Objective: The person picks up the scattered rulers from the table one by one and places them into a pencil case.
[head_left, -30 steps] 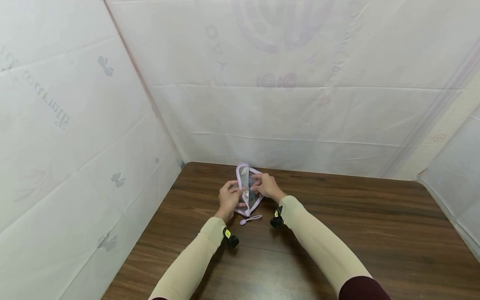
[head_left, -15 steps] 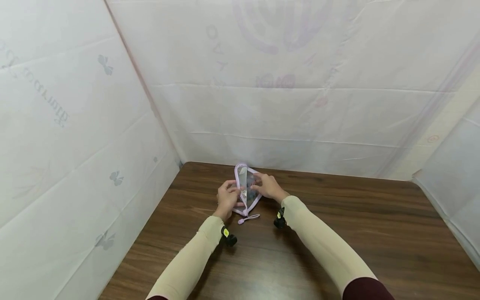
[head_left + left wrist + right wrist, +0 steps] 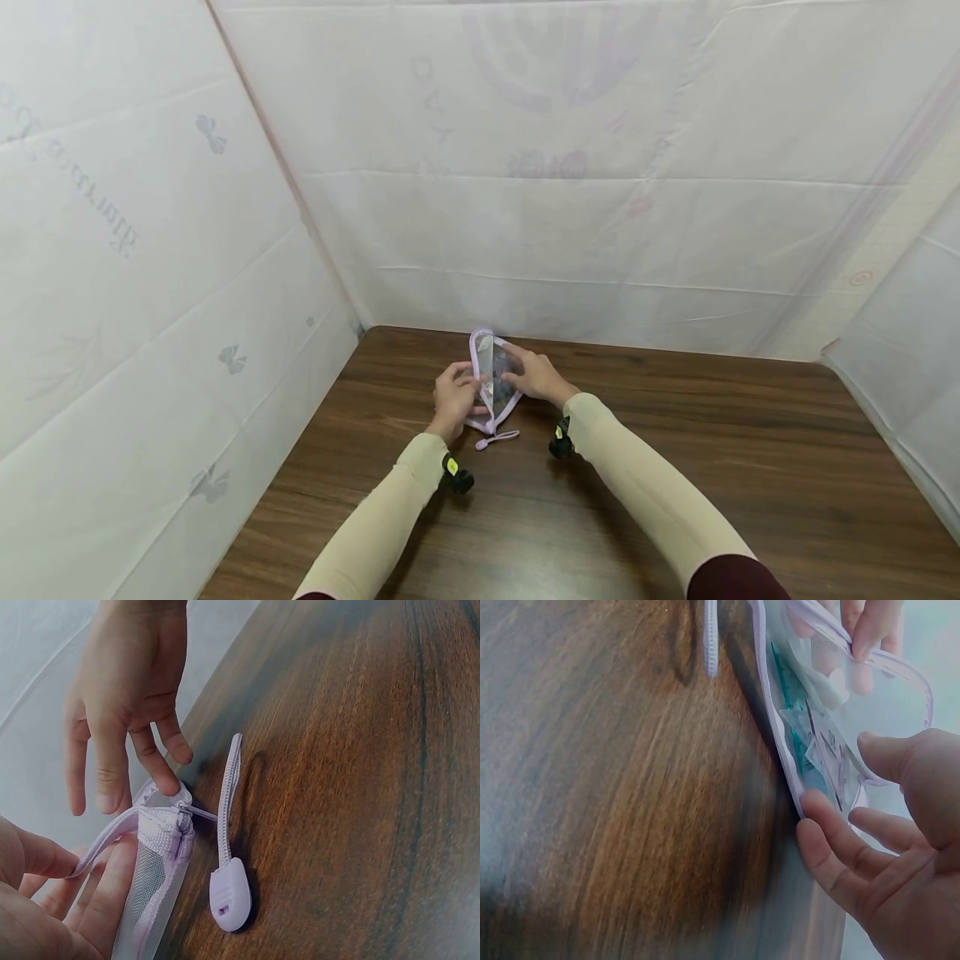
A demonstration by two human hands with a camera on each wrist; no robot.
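A see-through mesh zip pouch with lilac edging stands unzipped and gaping near the table's far edge. My left hand pinches its left edge between thumb and fingers. On the other side, my right hand has its fingers loosely extended, with fingertips at the pouch's edge and the thumb held apart above the opening. Inside lie a teal strip with ruler-like marks and small clear plastic packets. A lilac zip pull on a cord loop hangs from the zip's end over the tabletop.
The dark wood-grain table extends toward me and to the right. White printed sheeting forms a back wall, a left wall and a right wall around it. Black wrist cameras sit below both hands.
My right hand's index finger has straightened a little along the pouch and the fingers have spread. The left hand keeps its grip, and the pouch stays in place.
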